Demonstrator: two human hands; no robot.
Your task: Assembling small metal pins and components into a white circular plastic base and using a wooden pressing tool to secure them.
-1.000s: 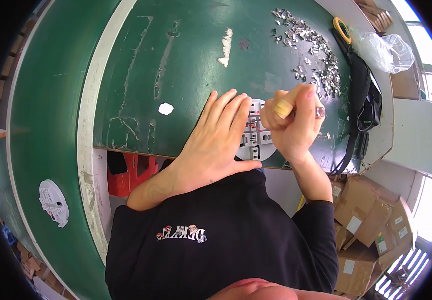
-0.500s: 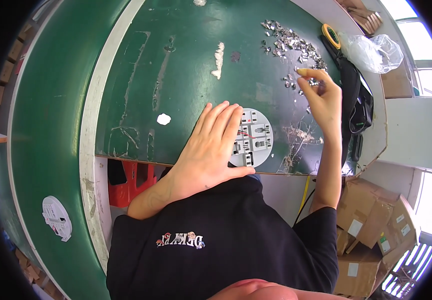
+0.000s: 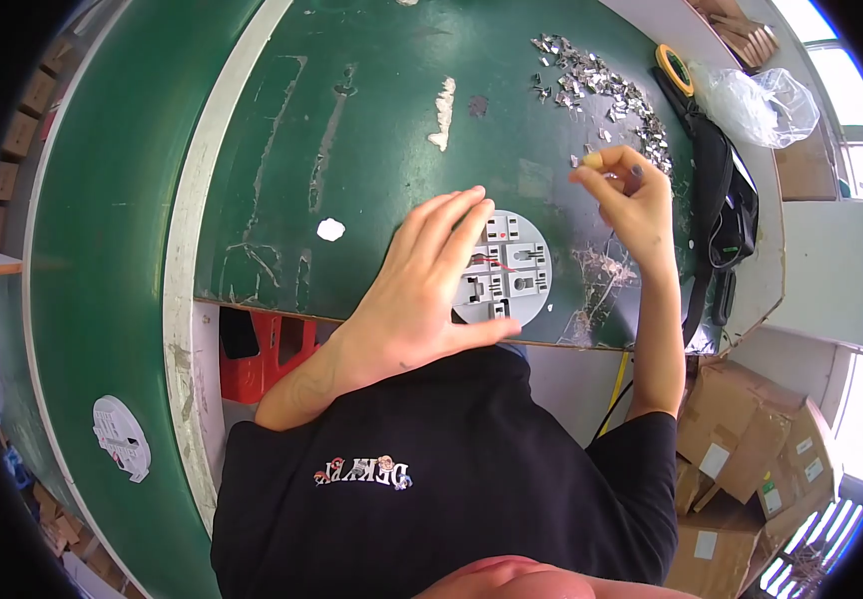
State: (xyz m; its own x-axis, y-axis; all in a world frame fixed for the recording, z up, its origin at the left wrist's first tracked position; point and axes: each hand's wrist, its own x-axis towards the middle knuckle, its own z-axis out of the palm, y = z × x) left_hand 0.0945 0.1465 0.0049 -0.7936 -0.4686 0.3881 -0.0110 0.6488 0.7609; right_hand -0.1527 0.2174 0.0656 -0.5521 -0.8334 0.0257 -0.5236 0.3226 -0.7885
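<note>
A round grey plastic base (image 3: 525, 270) with raised slots and red and dark wires lies near the table's front edge. My left hand (image 3: 416, 270) rests over its left side, fingers stretched out and thumb spread along the near rim, covering part of it. Up and to the right of the base, my right hand (image 3: 634, 205) is closed in a pinch. A small shiny metal clip (image 3: 574, 161) shows at its fingertips. Beyond that hand lies a loose pile of similar metal clips (image 3: 601, 82).
A black bag (image 3: 716, 190), a yellow tape roll (image 3: 675, 70) and a clear plastic bag (image 3: 766, 108) line the right edge. Another pale round base (image 3: 121, 439) lies on the green surface at left. Below stand a red stool (image 3: 270, 354) and cardboard boxes (image 3: 731, 419).
My right hand has moved a little left and nearer, away from the pile, with the small metal clip at its fingertips. My left hand stays on the base, its fingers slightly more raised.
</note>
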